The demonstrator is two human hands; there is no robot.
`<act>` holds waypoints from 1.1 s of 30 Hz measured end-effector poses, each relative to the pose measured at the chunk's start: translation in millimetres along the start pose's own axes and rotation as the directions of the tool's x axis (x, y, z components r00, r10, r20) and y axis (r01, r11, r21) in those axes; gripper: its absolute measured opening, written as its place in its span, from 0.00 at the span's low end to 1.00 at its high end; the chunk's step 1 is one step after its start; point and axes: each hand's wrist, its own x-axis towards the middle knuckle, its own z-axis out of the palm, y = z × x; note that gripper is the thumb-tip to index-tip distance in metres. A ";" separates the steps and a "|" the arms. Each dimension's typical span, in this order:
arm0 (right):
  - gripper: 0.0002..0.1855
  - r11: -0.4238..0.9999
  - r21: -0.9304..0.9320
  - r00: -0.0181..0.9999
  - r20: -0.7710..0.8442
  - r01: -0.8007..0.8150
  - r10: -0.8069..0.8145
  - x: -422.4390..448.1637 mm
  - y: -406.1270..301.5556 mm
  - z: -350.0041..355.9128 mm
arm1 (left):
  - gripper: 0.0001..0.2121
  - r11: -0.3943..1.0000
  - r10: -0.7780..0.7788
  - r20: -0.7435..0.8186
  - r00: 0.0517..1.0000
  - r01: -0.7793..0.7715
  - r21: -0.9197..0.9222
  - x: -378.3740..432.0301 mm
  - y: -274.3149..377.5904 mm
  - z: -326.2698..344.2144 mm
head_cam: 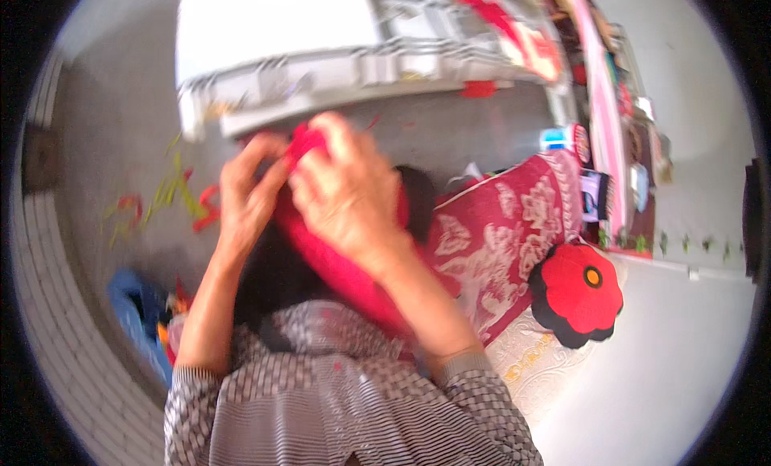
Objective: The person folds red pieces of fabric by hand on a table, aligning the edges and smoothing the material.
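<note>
Red fabric [337, 272] lies over my dark-clothed lap, and its upper end is bunched up between my hands. My left hand [246, 186] pinches the edge of that bunch with thumb and fingertips. From the other side, my right hand [346, 192] grips the same bunch, its fingers curled over the cloth. Both hands are blurred, and I cannot tell whether a small tool or thread is between the fingers. The back of my right hand hides part of the fabric.
Ahead stands a table with a black-and-white patterned cloth [433, 50] and red material [482, 11] on it. Green scraps [174, 189] and red scraps [208, 208] litter the floor near blue cloth [129, 300]. On my right are a burgundy patterned cover [506, 225] and a red flower-shaped cushion [578, 285].
</note>
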 end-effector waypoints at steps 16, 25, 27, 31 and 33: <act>0.11 0.995 -0.101 0.995 -0.098 -0.017 0.007 1.0 -7.2 5.6 | 0.04 0.928 -0.297 0.072 0.952 0.306 -0.212 1.3 21.0 -4.1; 0.10 0.999 -0.015 0.999 0.029 0.036 -0.035 -5.2 3.4 -13.4 | 0.16 0.810 -0.369 0.079 0.926 0.363 -0.461 -17.4 -4.8 -21.5; 0.09 1.000 0.014 0.998 0.067 0.014 -0.015 -4.5 3.1 -11.9 | 0.20 0.765 -0.437 0.138 0.889 0.448 -0.463 -30.5 -10.7 -31.5; 0.10 0.998 0.034 0.997 0.060 0.050 -0.052 -3.8 8.6 -9.0 | 0.22 0.784 -0.421 0.224 0.879 0.476 -0.397 -40.0 -6.4 -31.3; 0.08 0.998 -0.001 0.993 0.102 0.064 -0.063 -3.1 8.6 -10.7 | 0.22 0.825 -0.372 0.253 0.893 0.443 -0.351 -35.0 -1.7 -27.7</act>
